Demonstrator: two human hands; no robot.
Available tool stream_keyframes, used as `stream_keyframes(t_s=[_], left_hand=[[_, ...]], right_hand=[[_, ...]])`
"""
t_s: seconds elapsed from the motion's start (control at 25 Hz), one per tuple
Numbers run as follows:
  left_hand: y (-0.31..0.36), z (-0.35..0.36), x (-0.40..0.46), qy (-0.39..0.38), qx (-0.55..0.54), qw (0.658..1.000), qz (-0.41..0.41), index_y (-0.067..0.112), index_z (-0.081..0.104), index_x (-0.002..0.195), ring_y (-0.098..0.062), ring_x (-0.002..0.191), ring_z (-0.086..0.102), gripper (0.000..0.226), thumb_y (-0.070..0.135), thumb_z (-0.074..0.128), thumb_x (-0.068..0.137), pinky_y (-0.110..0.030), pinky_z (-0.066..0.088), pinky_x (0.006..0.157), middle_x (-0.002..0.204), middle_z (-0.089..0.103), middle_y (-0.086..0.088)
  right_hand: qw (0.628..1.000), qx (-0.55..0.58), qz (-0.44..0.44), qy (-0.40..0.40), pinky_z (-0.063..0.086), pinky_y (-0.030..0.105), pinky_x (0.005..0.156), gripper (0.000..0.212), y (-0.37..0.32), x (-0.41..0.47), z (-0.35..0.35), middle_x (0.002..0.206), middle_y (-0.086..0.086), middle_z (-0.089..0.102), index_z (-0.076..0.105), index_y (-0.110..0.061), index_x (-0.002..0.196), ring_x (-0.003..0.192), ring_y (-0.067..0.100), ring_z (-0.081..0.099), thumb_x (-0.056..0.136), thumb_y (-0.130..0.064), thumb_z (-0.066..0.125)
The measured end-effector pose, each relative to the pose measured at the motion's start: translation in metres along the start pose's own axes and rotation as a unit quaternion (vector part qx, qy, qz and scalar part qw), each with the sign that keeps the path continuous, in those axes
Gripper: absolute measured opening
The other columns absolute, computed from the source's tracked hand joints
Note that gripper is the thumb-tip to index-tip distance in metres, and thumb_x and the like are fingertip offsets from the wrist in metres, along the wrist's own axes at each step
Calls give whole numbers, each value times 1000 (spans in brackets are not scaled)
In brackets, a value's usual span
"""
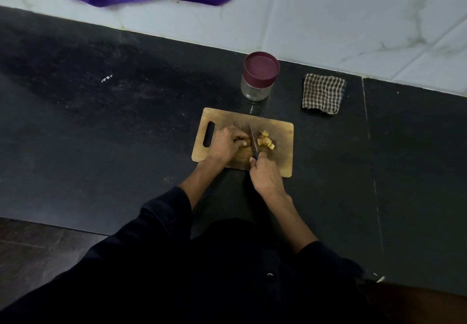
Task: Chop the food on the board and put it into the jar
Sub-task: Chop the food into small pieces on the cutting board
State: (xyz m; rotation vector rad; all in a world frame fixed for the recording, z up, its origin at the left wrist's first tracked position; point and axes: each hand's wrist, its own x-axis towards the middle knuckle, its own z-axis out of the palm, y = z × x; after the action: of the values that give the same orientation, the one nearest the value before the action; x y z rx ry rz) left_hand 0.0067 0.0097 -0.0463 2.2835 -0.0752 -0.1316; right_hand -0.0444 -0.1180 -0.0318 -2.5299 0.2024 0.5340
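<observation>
On the board [283, 146], left hand [226, 144] pins the uncut food [247, 142], right hand [264, 172] grips the knife [253, 141] just beside the cut pieces [265, 140]; lidded jar [260, 75] behind board; advise curled fingertips, short even strokes.

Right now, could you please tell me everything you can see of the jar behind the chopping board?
The jar is a small round one with a clear body that looks like glass or plastic and a wide maroon lid. The lid is on, so it is closed, and the body looks empty. It stands upright on the dark countertop, just beyond the far edge of the wooden board and left of the checked cloth, close to the white wall. Neither hand touches it.
</observation>
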Motion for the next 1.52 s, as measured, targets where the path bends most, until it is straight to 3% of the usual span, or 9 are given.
stream_keyframes(t_s=[0.2,0.32,0.48,0.64,0.88,1.0,1.08,1.32,1.52], left_hand=[[2,0,0,4,-3,1000,-8,6,72,102,-17,101,62,22,3,69,81,-24,46,94,109,68,-8],[2,2,-3,23,-13,1000,-12,6,72,101,-17,99,63,21,3,70,80,-28,48,94,107,68,-9],[3,3,-3,29,-10,999,-10,6,73,99,-17,99,63,20,3,70,79,-31,48,95,105,69,-8],[3,4,-3,35,-14,999,-14,6,73,99,-16,98,63,20,4,71,79,-30,49,94,104,69,-7],[1,3,-5,27,-13,1000,3,6,72,101,-15,98,63,21,5,71,80,-23,48,91,105,69,-7],[-2,-1,-5,6,-6,1000,17,6,70,104,-15,97,62,24,8,72,80,-18,46,87,108,68,-7],[-3,-1,-5,-12,8,1000,23,8,68,107,-15,97,62,30,9,74,78,-21,48,87,109,66,-7],[-4,-2,-1,-23,-10,1000,7,9,60,120,-15,96,63,42,3,71,80,-26,51,89,105,67,-8],[-5,-9,3,-54,8,998,26,7,68,107,-11,95,63,25,1,66,83,-22,49,89,102,69,-6]], right_hand=[[999,-37,17,-17,43,34,66,22,-8,5,0,100,10,62,48,-8,116,81,21,58,104,-24,39],[998,-47,34,-14,52,39,74,21,-11,3,3,107,13,64,47,-7,118,93,28,65,103,-22,42],[995,-70,59,-38,48,37,75,26,-17,3,2,115,15,62,47,-6,123,103,30,63,99,-17,47],[996,-50,58,-54,45,39,74,25,-1,-6,1,115,15,60,48,-6,120,103,30,59,103,-23,41],[996,39,75,-34,55,52,81,29,16,-5,-9,105,11,60,52,-10,115,94,31,63,103,-33,40],[988,116,87,-51,56,39,62,30,16,-4,-18,97,8,59,50,-15,122,73,23,61,103,-35,40],[980,164,95,-63,45,30,45,31,17,-7,-22,91,6,55,47,-17,127,58,16,53,104,-35,39],[977,188,85,-49,42,29,40,30,22,-6,-19,86,7,55,50,-14,122,53,16,51,103,-34,40],[978,188,66,-56,41,27,39,28,17,-5,-17,86,7,56,51,-16,121,54,17,52,103,-35,40]])
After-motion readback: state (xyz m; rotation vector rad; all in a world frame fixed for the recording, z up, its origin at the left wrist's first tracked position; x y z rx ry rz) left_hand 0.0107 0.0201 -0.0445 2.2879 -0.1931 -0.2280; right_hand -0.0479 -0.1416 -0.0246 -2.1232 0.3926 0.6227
